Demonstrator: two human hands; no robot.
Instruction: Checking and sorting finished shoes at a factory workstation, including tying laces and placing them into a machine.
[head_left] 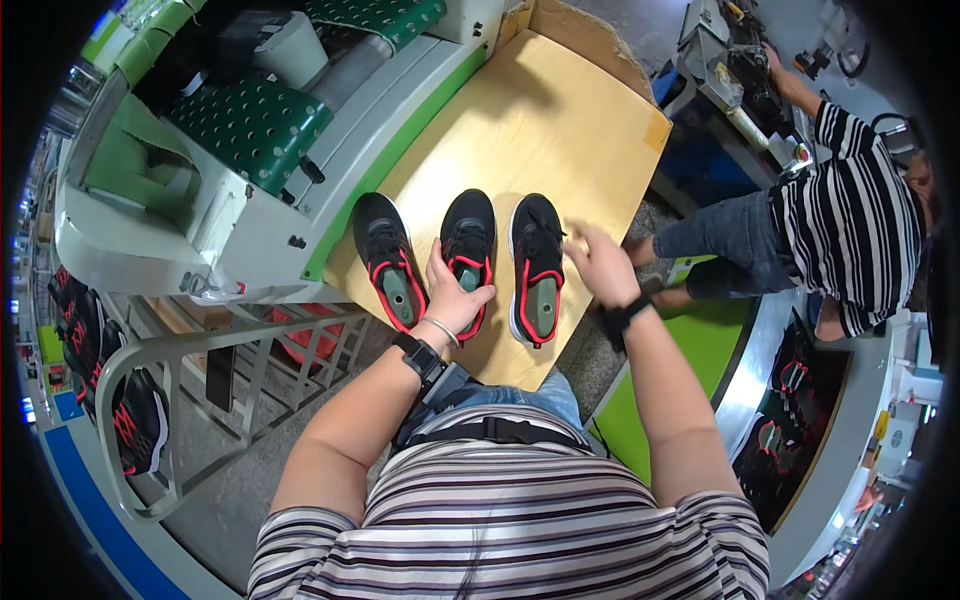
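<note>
Three black sneakers with red-lined collars stand in a row on a pale wooden board, toes pointing away from me. Each has a grey-green shoe last inside. My left hand (457,298) grips the middle sneaker (468,212) at its collar, partly hiding the last. To its left is the left sneaker (380,228), its last (400,300) showing in the opening. My right hand (602,264), slightly blurred, is just right of the right sneaker (537,232), fingers apart and holding nothing. Dark laces lie loosely on that shoe's upper.
The wooden board (570,110) has a cardboard edge at its far side. A machine with a perforated green belt (250,130) stands left, beside a metal rack (190,400) with more sneakers. At right are a green surface (690,370) and a co-worker in a striped shirt (850,220).
</note>
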